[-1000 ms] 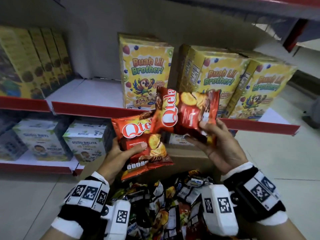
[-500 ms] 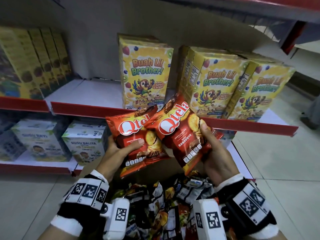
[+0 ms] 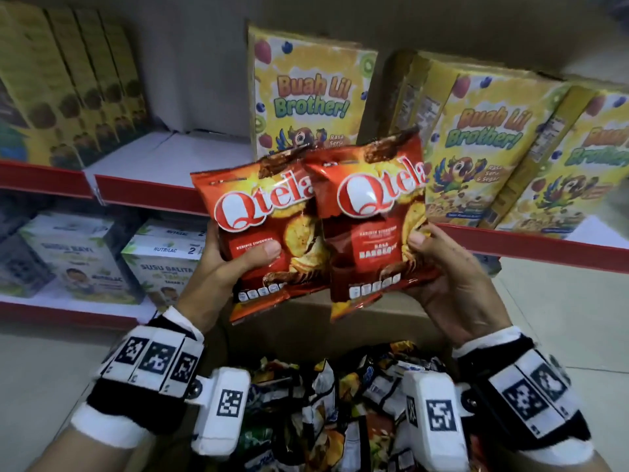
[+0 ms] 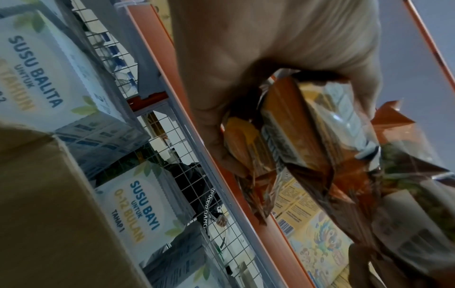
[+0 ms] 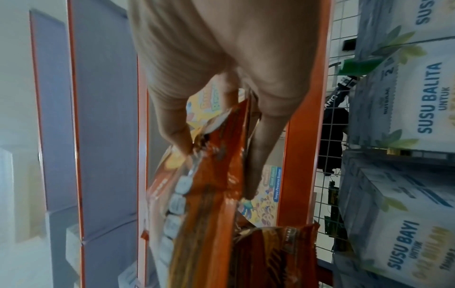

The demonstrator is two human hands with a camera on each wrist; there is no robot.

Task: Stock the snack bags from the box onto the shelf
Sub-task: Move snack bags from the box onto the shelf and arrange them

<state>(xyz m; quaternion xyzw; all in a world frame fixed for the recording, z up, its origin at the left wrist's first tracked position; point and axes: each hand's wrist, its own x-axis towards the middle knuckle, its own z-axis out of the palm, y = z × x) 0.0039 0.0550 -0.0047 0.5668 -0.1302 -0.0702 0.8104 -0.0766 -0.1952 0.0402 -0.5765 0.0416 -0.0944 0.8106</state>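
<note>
Two red Qtela snack bags are held upright side by side in front of the shelf. My left hand (image 3: 235, 257) grips the left bag (image 3: 262, 233), thumb across its front. My right hand (image 3: 439, 264) grips the right bag (image 3: 371, 219), whose left edge overlaps the other bag. The left wrist view shows my left hand (image 4: 246, 117) curled round the crumpled left bag (image 4: 295, 140); the right wrist view has my right hand (image 5: 221, 120) pinching the right bag (image 5: 209, 194). Below them the cardboard box (image 3: 381, 321) holds several more snack bags (image 3: 333, 410).
The red-edged upper shelf (image 3: 143, 189) has a bare white stretch left of the yellow Buah Lil Brother cereal boxes (image 3: 306, 103). More yellow boxes (image 3: 68, 90) stand at far left. Milk cartons (image 3: 78, 257) fill the lower shelf. Tiled floor (image 3: 561, 301) lies to the right.
My right hand turned its bag from sideways to upright and brought it down beside the left bag. Both bags then rose a little toward the upper shelf.
</note>
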